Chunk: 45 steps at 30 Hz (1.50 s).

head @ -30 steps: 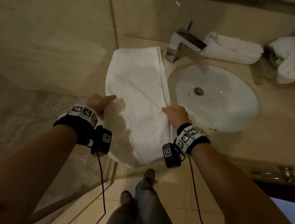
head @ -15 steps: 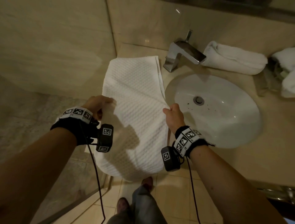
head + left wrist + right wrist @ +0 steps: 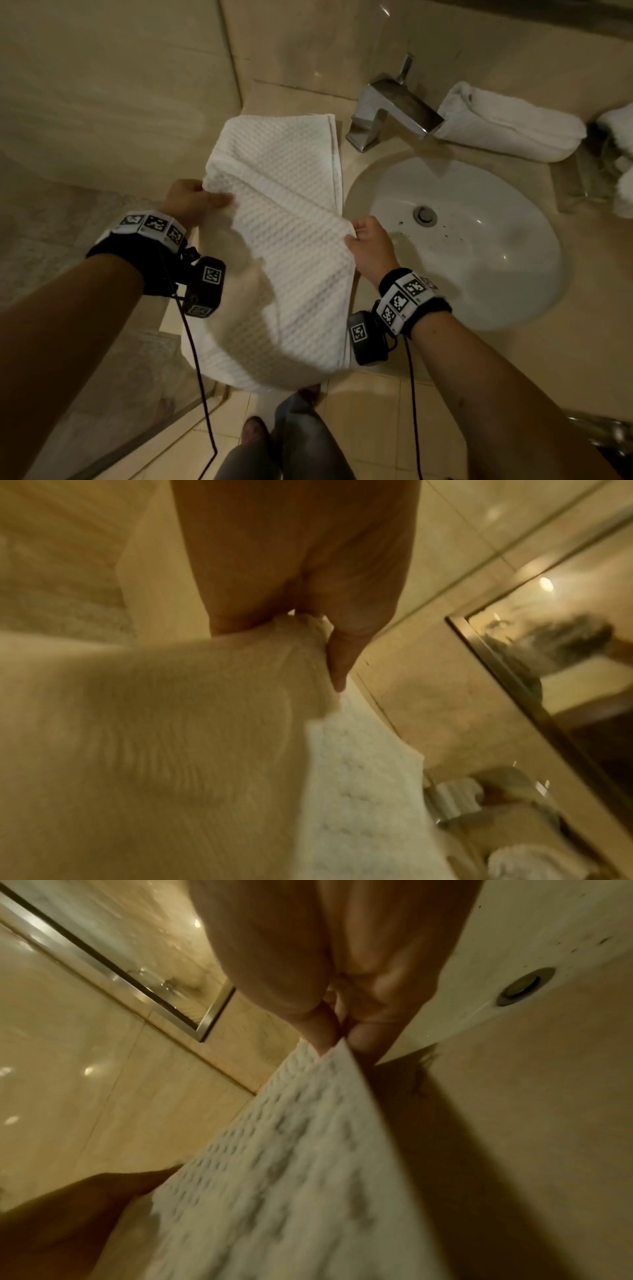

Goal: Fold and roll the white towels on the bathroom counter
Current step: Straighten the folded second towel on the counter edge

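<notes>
A white waffle-weave towel [image 3: 284, 219] lies lengthwise on the beige counter [image 3: 589, 274] left of the sink, its near end hanging over the front edge. My left hand [image 3: 195, 202] pinches the towel's left edge and my right hand [image 3: 366, 240] pinches its right edge, both lifting the middle into a raised ridge. In the left wrist view my thumb and fingers [image 3: 337, 666] hold bunched towel [image 3: 171, 750]. The right wrist view shows my fingertips [image 3: 325, 1034] pinching the towel's edge [image 3: 308, 1164]. A rolled white towel [image 3: 507, 123] lies behind the tap.
A white oval sink [image 3: 479, 246] sits right of the towel, with a chrome tap [image 3: 390, 109] behind it. More white towels [image 3: 620, 164] are at the far right. A beige wall [image 3: 102, 85] bounds the counter on the left. My legs and shoes [image 3: 274, 442] stand on the tiled floor.
Both hands have lifted the towel's side edges and carried them forward, away from me, raising a fold across the middle. The hanging near end has been drawn up a little.
</notes>
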Each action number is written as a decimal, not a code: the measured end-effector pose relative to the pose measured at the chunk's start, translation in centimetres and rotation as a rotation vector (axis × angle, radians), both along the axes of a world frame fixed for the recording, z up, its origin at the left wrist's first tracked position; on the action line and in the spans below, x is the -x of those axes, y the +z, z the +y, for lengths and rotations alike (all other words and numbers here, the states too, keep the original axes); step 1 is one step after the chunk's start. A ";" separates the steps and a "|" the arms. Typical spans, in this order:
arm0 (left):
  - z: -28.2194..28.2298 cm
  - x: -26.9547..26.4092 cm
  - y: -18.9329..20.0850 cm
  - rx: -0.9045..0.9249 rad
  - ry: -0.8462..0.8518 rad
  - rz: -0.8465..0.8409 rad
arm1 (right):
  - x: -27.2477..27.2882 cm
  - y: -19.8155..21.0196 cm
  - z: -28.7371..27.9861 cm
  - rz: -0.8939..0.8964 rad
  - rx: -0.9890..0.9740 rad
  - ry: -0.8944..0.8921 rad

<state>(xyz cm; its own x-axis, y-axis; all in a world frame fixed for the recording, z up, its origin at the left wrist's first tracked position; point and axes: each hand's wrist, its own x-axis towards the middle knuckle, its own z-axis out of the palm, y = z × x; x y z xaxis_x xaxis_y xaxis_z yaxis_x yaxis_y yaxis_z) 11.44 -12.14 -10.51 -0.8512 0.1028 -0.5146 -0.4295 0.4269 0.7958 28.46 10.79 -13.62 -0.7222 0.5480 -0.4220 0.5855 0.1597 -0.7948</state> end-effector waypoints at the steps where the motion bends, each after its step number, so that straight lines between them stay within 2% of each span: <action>1: 0.0 0.2 0.0 0.050 -0.024 0.034 | -0.2 0.2 0.2 0.006 0.074 0.003; 4: -0.1 0.9 -0.6 0.124 -0.006 0.010 | -0.6 1.0 0.8 -0.035 0.326 0.011; 7: 0.1 1.1 -0.5 0.147 0.073 -0.022 | -0.7 1.2 1.4 -0.051 0.366 0.031; 12: 1.2 1.6 -0.3 0.125 0.107 -0.066 | 0.8 1.3 1.1 -0.038 0.354 0.072; 16: 1.3 3.4 -0.6 -0.017 0.214 -0.113 | 2.9 1.5 0.7 -0.040 0.285 0.044; 21: 2.2 6.7 -0.8 -0.019 0.163 -0.155 | 6.0 1.6 1.1 -0.007 0.240 -0.059; 25: 3.8 9.9 -0.5 0.034 0.026 -0.139 | 9.4 2.2 1.8 0.019 0.204 -0.081; 31: 8.0 13.5 0.3 0.250 -0.184 0.024 | 16.4 1.8 3.0 -0.001 0.084 -0.122; 35: 10.1 14.9 -0.3 0.371 -0.176 0.066 | 19.0 1.8 3.8 -0.071 -0.272 -0.069; 38: 10.6 16.0 -1.0 0.437 -0.191 0.059 | 19.2 2.2 4.3 -0.194 -0.514 0.037; 42: 10.1 16.7 -1.3 0.547 -0.279 0.094 | 19.4 1.7 5.0 -0.151 -0.574 0.201; 45: 9.7 16.9 -1.5 0.557 -0.324 0.139 | 19.8 1.7 5.5 -0.107 -0.513 0.196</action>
